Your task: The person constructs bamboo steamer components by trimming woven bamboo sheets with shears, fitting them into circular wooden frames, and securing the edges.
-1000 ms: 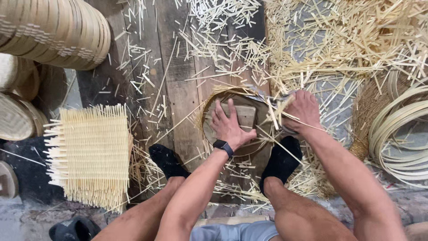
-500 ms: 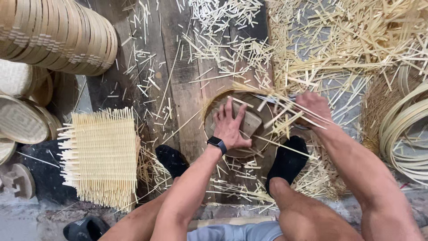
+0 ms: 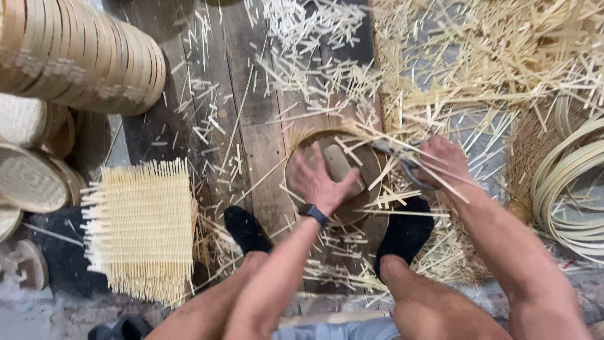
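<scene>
Pressing down with our left hand [image 3: 322,182], fingers spread flat, we hold a round woven bamboo piece [image 3: 336,179] on the plank floor [image 3: 251,126] between our two black-socked feet. Our right hand [image 3: 443,165] is closed around dark-handled shears [image 3: 402,165] at the piece's right rim, where loose strip ends [image 3: 409,170] jut out. We judge the step in hand to be trimming those ends around the rim. The next cut seems to call for turning the round a little under the flat palm and keeping the blades close to the edge.
</scene>
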